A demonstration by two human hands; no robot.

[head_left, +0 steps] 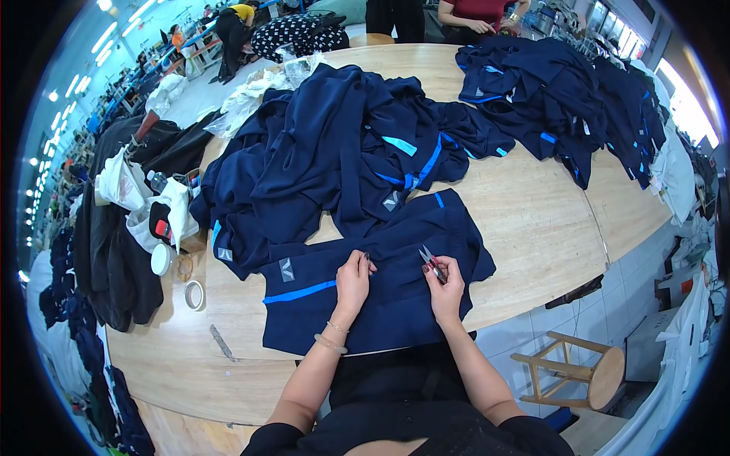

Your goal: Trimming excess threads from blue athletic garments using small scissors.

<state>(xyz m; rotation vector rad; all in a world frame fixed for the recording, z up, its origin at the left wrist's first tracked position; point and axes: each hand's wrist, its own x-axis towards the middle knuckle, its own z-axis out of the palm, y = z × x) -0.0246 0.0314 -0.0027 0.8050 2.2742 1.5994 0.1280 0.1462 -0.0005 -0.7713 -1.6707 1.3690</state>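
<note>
A navy garment piece (395, 304) lies spread in front of me, with a bright blue stripe and a grey patch on its left part. My left hand (354, 281) is over its middle, fingers pinched together. Something small and dark shows at those fingertips; whether it is a fold of the cloth I cannot make out. My right hand (447, 287) grips thread snips (430, 260) with reddish handles, their blades pointing up and away and standing apart. The snips are above the right part of the garment.
A big heap of navy garments (304, 144) lies just beyond, another pile (540, 91) at the far right. On the wooden table (175, 372) at left are a tape roll (195, 295), a metal strip (222, 342) and a box of supplies (196, 242). A wooden stool (608, 376) lies at right. Other people stand behind.
</note>
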